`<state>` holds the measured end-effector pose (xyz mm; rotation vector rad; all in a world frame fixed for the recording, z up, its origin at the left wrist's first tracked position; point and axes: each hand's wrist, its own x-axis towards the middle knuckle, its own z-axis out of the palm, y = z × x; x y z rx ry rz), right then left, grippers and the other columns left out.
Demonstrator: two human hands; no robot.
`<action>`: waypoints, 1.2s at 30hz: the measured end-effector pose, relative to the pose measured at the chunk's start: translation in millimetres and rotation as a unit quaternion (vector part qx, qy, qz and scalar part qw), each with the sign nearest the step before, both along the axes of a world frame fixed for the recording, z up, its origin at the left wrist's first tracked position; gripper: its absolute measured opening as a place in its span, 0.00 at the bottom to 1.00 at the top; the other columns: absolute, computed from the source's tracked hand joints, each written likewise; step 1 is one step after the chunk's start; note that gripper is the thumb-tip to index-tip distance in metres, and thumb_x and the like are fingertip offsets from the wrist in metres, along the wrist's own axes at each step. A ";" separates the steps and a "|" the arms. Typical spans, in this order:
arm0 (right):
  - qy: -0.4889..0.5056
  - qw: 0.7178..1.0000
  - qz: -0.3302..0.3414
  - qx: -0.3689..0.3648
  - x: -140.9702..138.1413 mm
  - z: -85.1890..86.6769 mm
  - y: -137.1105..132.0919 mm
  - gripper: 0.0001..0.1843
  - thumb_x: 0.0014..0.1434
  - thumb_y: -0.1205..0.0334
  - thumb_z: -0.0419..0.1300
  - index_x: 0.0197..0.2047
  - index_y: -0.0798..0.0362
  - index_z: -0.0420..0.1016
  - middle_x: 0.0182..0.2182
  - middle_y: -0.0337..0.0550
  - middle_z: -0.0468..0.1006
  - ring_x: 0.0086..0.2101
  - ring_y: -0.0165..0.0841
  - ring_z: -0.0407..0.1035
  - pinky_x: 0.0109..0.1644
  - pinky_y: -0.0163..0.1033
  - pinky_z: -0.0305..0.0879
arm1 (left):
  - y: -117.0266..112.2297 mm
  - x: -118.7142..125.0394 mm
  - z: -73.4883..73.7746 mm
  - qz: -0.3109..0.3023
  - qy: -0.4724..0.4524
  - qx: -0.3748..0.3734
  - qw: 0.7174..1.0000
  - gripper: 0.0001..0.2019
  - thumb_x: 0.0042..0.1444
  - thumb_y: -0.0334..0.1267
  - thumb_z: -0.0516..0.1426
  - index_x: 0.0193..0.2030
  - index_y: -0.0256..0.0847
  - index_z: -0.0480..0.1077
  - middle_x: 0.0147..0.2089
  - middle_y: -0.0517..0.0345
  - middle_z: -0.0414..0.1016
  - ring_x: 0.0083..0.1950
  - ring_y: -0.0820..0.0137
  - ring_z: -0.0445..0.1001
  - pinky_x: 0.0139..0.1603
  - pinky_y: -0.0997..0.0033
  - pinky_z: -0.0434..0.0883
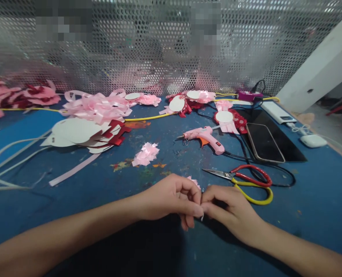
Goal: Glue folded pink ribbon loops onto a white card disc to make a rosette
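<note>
My left hand (173,198) and my right hand (231,209) meet at the fingertips, low over the table. Both are closed in a pinch around something tiny; only a thin whitish end (202,217) shows below the fingers. Just behind my left fingers peeks a pink ribbon piece (194,182); whether it is held or lies on the table is hidden. A fuller cluster of folded pink ribbon (146,154) lies farther forward. Scissors (237,179) with one red and one yellow handle rest beyond my right hand, and a pink glue gun (204,137) lies behind them.
White card pieces (72,132) with red tips are stacked left, before a heap of pink ribbon (98,104). Ribbon rosettes with white discs (176,104) line the back by a perforated metal screen (159,46). A phone (265,142) and black cables lie right on the blue table (101,231).
</note>
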<state>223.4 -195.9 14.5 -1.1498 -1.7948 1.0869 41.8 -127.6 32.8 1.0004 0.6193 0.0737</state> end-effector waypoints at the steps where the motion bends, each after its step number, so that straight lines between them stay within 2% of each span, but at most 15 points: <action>1: -0.001 1.000 0.002 0.000 -0.3 -0.3 0.4 0.10 0.62 0.62 0.57 0.29 0.52 0.73 0.24 0.34 0.75 0.24 0.24 0.66 0.28 0.28 0.59 | 0.4 0.0 -0.6 -0.002 0.000 -0.001 1.000 0.12 0.45 0.40 0.66 0.27 0.35 0.68 0.20 0.63 0.73 0.20 0.77 0.71 0.22 0.80 0.70; 5: -0.014 1.000 0.001 0.009 -0.5 -0.7 2.4 0.10 0.62 0.62 0.56 0.30 0.52 0.73 0.25 0.36 0.76 0.25 0.25 0.67 0.30 0.29 0.60 | 2.1 0.1 -0.6 -0.002 0.024 0.008 1.000 0.12 0.45 0.40 0.66 0.26 0.35 0.69 0.20 0.63 0.73 0.20 0.78 0.71 0.24 0.81 0.70; 10: -0.075 0.996 -0.026 0.049 2.8 -1.1 2.7 0.11 0.64 0.62 0.54 0.31 0.52 0.72 0.26 0.38 0.76 0.27 0.27 0.68 0.32 0.31 0.62 | 0.2 2.1 2.2 0.065 0.085 0.079 0.991 0.15 0.44 0.43 0.67 0.28 0.36 0.68 0.22 0.62 0.75 0.22 0.78 0.72 0.23 0.82 0.66; 15: -0.106 0.989 0.002 0.105 4.5 -0.9 1.3 0.11 0.65 0.62 0.52 0.32 0.52 0.72 0.26 0.39 0.76 0.27 0.27 0.68 0.32 0.31 0.61 | -0.9 1.6 5.8 0.025 0.081 0.103 0.991 0.14 0.45 0.43 0.66 0.27 0.36 0.67 0.23 0.62 0.74 0.24 0.77 0.72 0.27 0.78 0.69; 25: -0.035 0.994 0.037 0.099 2.6 1.3 0.3 0.11 0.63 0.59 0.56 0.31 0.53 0.74 0.25 0.38 0.76 0.26 0.25 0.68 0.32 0.30 0.61 | 3.6 -0.8 4.2 -0.055 0.015 0.051 0.997 0.08 0.48 0.35 0.64 0.26 0.36 0.69 0.19 0.64 0.73 0.19 0.79 0.70 0.23 0.82 0.69; 33: -0.022 0.998 0.030 0.051 2.0 1.4 -0.9 0.10 0.62 0.58 0.57 0.31 0.52 0.75 0.25 0.38 0.76 0.26 0.26 0.68 0.30 0.30 0.61 | 7.0 -1.7 1.5 -0.066 0.003 0.013 0.998 0.09 0.47 0.37 0.65 0.26 0.36 0.69 0.20 0.63 0.73 0.21 0.78 0.71 0.23 0.82 0.71; 36: -0.028 0.999 0.005 0.021 1.3 3.1 -1.1 0.10 0.61 0.61 0.57 0.30 0.52 0.74 0.25 0.37 0.76 0.26 0.26 0.68 0.30 0.30 0.61 | 7.1 -1.4 0.7 -0.046 0.010 0.010 0.999 0.09 0.48 0.37 0.65 0.27 0.36 0.70 0.20 0.63 0.73 0.20 0.79 0.70 0.23 0.82 0.70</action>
